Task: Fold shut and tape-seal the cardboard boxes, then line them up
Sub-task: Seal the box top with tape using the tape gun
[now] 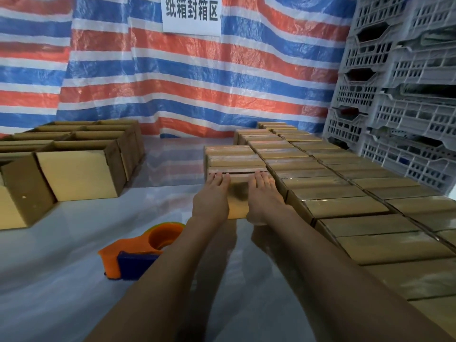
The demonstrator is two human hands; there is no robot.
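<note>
Left hand (211,197) and right hand (264,195) lie flat, fingers straight, palms down on top of cardboard box (238,193), fingertips at its far edge. Box on floor, touching sealed boxes (345,208) rowed at right. Tape dispenser (145,250) just beside left forearm. Open boxes (79,166) well apart at left. Grey crates (407,95) stacked far right

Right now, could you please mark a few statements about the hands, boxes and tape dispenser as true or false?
1. The left hand and right hand both lie flat on one box. True.
2. The left hand holds the tape dispenser. False: it lies on the floor, in neither hand.
3. At the left stand open boxes. True.
4. The grey crates are stacked at the left. False: they stand at the right.
</note>
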